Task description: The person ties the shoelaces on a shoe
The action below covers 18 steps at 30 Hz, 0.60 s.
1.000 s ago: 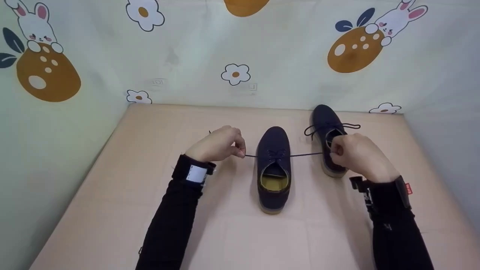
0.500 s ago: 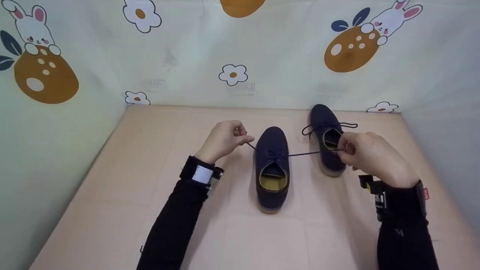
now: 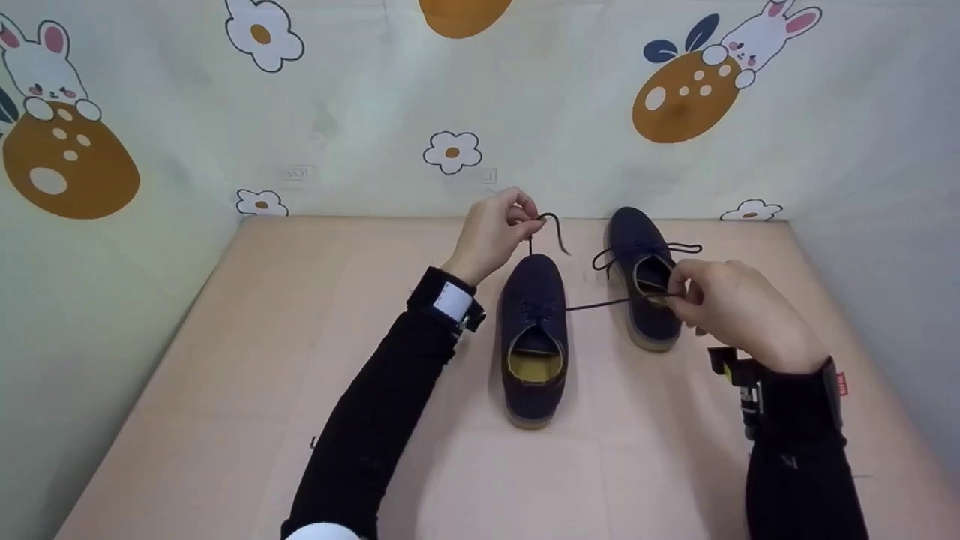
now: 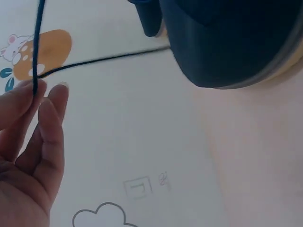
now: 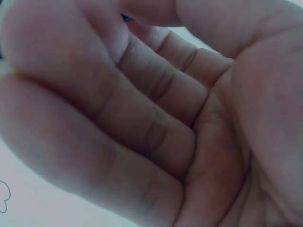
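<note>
A dark navy lace-up shoe with a yellow insole stands upright in the middle, toe pointing away. My left hand is beyond its toe and pinches one end of the shoelace, whose tip droops to the right. In the left wrist view that lace runs from the fingertips to the shoe. To the right, my right hand pinches the other lace end, stretched almost level from the shoe's side. Curled fingers fill the right wrist view and hide most of the lace there.
A matching shoe, its lace tied in a bow, stands at the back right, partly behind the right hand and crossed by the taut lace. The pale table meets a printed wall covering at its far edge.
My left hand has carried its lace end from the shoe's left side forward and rightward past the toe. My right hand shifted slightly right, keeping its end taut. The view has turned slightly.
</note>
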Motion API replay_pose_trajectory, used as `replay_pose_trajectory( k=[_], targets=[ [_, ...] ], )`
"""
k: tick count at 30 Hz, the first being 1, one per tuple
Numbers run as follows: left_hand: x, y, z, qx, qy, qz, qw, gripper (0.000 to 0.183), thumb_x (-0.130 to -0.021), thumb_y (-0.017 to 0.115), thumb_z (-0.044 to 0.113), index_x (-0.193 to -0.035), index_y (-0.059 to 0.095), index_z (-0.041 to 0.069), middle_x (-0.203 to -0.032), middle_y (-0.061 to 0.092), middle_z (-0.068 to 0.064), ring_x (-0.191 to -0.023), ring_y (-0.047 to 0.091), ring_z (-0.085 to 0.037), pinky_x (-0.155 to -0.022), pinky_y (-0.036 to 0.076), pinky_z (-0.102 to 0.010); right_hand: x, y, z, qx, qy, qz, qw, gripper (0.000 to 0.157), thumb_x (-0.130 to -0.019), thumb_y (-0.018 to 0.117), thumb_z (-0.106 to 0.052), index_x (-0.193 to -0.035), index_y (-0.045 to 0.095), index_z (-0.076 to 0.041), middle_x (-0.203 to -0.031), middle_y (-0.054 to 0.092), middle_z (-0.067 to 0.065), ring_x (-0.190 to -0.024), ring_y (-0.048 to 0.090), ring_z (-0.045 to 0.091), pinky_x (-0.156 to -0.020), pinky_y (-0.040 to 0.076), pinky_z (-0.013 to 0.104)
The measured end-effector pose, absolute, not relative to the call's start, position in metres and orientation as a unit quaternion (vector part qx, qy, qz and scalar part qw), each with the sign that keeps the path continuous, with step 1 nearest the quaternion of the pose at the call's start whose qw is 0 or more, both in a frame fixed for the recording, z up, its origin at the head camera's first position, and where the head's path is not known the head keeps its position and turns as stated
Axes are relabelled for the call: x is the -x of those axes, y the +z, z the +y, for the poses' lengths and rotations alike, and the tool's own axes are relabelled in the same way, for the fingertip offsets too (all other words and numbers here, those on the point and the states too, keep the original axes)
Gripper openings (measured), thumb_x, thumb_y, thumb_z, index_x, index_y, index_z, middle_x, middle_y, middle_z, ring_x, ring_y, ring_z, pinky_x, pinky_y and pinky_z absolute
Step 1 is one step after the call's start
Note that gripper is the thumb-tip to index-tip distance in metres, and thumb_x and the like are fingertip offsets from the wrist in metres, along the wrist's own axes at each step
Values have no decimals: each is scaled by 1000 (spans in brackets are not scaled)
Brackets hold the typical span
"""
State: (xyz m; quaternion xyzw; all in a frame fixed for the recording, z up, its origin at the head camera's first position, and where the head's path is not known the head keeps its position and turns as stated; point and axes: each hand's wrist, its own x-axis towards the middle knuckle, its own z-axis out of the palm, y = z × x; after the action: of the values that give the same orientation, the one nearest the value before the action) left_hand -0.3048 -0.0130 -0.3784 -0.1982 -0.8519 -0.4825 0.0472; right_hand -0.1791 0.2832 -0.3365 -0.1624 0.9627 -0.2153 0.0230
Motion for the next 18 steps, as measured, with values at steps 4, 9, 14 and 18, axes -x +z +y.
replay_pose_trajectory(
  k=[4, 9, 14, 18],
  targets=[
    [297, -391, -24, 137, -388, -912, -3, 30, -94, 69, 34, -101, 66, 6, -95, 73, -5, -86, 67, -18, -76, 50, -32, 183, -340, 280, 163, -220, 961, 41, 3, -92, 65, -9, -90, 63, -8, -67, 63, -2, -55, 62, 14, -50, 48, 32],
    [273, -399, -45, 92, -320, -937, -105, 57, -94, 58, 57, -86, 75, 4, -70, 70, -5, -62, 62, -20, -57, 47, -32, 186, -342, 280, 159, -219, 962, 45, 3, -92, 65, -8, -89, 63, -8, -68, 64, 0, -56, 63, 15, -51, 48, 32],
    [250, -405, -48, 128, -398, -896, -149, 57, -93, 61, 56, -81, 74, 2, -70, 69, -8, -54, 60, -16, -49, 41, -26, 190, -346, 280, 160, -214, 963, 48, 4, -92, 67, -9, -90, 64, -7, -71, 66, 0, -57, 63, 15, -53, 48, 33],
    [241, -411, -43, 144, -442, -871, -158, 39, -93, 69, 39, -75, 71, 4, -68, 66, -7, -54, 60, -20, -47, 41, -23, 193, -351, 278, 166, -210, 962, 54, 5, -92, 68, -10, -92, 65, -5, -71, 67, 0, -56, 61, 15, -53, 48, 33]
  ],
)
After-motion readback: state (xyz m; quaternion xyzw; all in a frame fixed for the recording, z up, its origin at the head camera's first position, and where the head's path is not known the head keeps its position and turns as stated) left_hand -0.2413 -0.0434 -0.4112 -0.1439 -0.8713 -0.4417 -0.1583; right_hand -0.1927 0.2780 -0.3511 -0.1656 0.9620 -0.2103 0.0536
